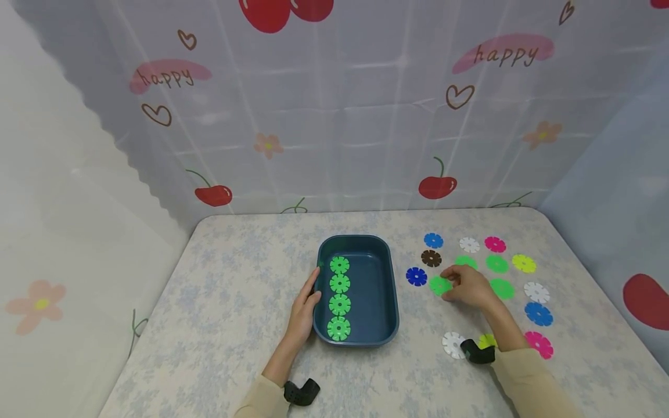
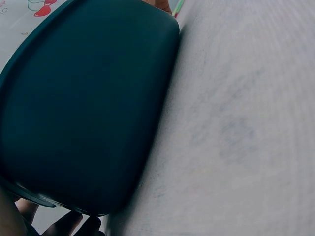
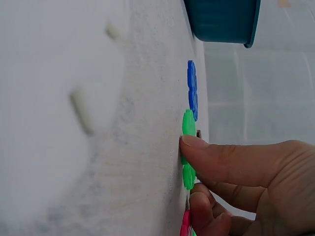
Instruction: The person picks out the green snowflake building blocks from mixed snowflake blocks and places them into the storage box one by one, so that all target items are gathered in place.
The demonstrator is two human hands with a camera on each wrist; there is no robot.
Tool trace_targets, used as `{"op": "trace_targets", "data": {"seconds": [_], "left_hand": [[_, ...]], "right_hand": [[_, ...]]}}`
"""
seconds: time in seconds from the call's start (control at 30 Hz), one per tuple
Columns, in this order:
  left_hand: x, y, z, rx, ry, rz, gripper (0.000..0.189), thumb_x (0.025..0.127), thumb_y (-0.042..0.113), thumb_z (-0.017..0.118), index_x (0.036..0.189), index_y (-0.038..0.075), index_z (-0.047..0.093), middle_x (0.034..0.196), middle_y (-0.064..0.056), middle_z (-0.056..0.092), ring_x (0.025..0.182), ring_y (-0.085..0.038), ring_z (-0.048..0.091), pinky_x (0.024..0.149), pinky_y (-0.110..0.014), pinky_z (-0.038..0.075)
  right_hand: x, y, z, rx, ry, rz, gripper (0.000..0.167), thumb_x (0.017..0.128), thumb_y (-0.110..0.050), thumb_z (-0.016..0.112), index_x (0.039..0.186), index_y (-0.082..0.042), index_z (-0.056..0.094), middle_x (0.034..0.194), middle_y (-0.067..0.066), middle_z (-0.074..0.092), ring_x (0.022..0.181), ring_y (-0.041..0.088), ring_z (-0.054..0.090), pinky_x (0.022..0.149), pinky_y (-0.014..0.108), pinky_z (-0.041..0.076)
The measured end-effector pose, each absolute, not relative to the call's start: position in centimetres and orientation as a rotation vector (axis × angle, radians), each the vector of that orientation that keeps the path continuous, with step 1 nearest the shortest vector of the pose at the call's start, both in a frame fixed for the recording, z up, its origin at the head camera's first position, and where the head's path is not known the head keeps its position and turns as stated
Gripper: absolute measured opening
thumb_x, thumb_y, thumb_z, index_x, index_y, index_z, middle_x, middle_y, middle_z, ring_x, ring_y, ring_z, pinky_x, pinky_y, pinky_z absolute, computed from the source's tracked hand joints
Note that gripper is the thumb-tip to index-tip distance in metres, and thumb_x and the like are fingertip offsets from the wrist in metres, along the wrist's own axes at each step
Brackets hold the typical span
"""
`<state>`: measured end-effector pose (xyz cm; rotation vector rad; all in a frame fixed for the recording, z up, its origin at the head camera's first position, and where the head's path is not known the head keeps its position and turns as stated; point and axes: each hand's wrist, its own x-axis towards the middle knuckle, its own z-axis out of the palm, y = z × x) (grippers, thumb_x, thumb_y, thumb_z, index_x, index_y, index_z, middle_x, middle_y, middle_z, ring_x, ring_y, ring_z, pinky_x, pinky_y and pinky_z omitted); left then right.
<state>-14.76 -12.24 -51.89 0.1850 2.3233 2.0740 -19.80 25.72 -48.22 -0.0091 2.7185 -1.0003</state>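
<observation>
Discs (image 1: 439, 286) on tabletop (image 1: 235, 290) (cherry-print backdrop (image 1: 334, 128))

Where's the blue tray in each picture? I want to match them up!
Head: the blue tray is below the middle, slightly right, with four green discs inside.
Left wrist: it fills most of the left half, seen from outside.
Right wrist: only part of it shows, at the top edge, right of the middle.
Shared landmark: the pale, blotchy table, in all three.

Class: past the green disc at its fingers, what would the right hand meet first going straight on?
The right hand would probably meet the dark blue disc first, though the hand's height is unclear.
</observation>
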Motion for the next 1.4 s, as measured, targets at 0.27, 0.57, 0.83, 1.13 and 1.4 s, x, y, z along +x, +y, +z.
{"op": "trace_targets", "data": {"seconds": [0.27,0.57,0.83,1.13,1.4], "left_hand": [[-14.4,-12.2,-51.8,0.162,2.313,2.063,0.05,0.106,0.016,0.035,0.155,0.024,0.029,0.163,0.003,0.022,0.151,-0.017,0.016,0.121,-0.046,0.015],[-14.5,-12.2,-52.1,0.183,2.298,2.092,0.05,0.106,0.016,0.035,0.155,0.023,0.03,0.163,0.001,0.022,0.152,-0.02,0.015,0.121,-0.05,0.014],[-14.6,-12.2,-52.0,0.176,2.316,2.081,0.05,0.106,0.016,0.035,0.155,0.024,0.03,0.163,0.001,0.022,0.151,-0.02,0.016,0.121,-0.051,0.014],[-14.6,-12.2,-52.0,0.183,2.307,2.09,0.05,0.106,0.015,0.035,0.155,0.023,0.03,0.163,0.001,0.022,0.151,-0.021,0.016,0.121,-0.051,0.014],[-14.7,-12.3,-52.1,0.182,2.314,2.088,0.05,0.106,0.016,0.035,0.155,0.023,0.031,0.163,0.001,0.022,0.151,-0.021,0.016,0.121,-0.051,0.014]], "right_hand": [[-19.8,25.7,-48.4,-0.002,2.75,-0.959,0.046,0.072,-0.008,0.083,0.11,0.001,0.058,0.096,0.013,0.057,0.083,0.024,0.05,0.069,0.033,0.043],[-19.6,26.1,-47.7,-0.045,2.784,-0.977,0.027,0.079,-0.002,0.072,0.104,-0.001,0.064,0.094,0.013,0.062,0.086,0.026,0.056,0.069,0.034,0.047],[-19.3,26.2,-46.4,-0.014,2.689,-1.166,0.028,0.087,-0.002,0.064,0.114,0.005,0.062,0.095,0.015,0.059,0.076,0.021,0.054,0.059,0.029,0.048],[-19.6,24.5,-44.1,-0.087,2.691,-1.311,0.029,0.094,-0.008,0.061,0.12,0.006,0.057,0.097,0.015,0.059,0.09,0.033,0.064,0.066,0.029,0.055],[-20.3,20.7,-41.9,-0.209,2.663,-1.504,0.029,0.096,-0.005,0.058,0.122,0.008,0.054,0.091,0.017,0.06,0.087,0.03,0.069,0.068,0.026,0.054]]}}
